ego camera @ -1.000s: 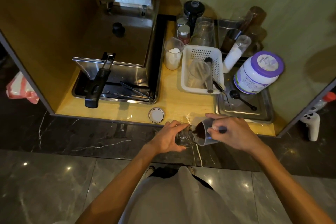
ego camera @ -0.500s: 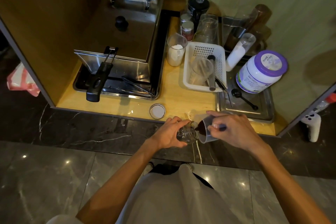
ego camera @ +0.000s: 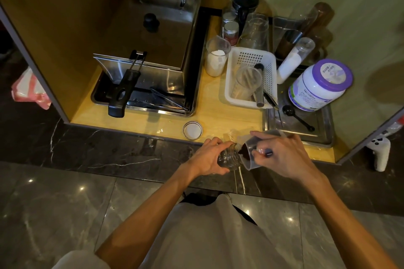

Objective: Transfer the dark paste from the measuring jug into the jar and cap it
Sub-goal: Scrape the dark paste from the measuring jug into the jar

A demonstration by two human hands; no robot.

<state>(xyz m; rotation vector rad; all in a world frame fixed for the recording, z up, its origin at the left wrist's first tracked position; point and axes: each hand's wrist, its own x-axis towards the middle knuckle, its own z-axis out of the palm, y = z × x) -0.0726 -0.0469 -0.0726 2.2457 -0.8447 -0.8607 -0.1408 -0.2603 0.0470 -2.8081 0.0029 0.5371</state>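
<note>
My left hand [ego camera: 206, 157] grips a clear ribbed glass jar [ego camera: 230, 157], tilted with its mouth toward the right. My right hand [ego camera: 282, 155] holds a translucent measuring jug [ego camera: 251, 153] tipped on its side, its rim against the jar's mouth. Dark paste [ego camera: 244, 152] sits at the jug's lip, right at the jar opening. Both are held just in front of the wooden counter's edge. The jar's round cap [ego camera: 192, 130] lies upside down on the counter [ego camera: 218, 116], a little left of and behind my hands.
A steel fryer with a black-handled basket [ego camera: 122, 91] fills the left counter. A white perforated basket [ego camera: 251, 76] holds cups and tools. A steel tray [ego camera: 323, 133] carries a purple-lidded tub [ego camera: 320, 85] and a black scoop [ego camera: 295, 116]. A jug of white powder [ego camera: 216, 59] stands behind.
The jug and jar have stayed mouth to mouth in my hands. The view has shifted slightly forward; the hands hold nearly the same pose.
</note>
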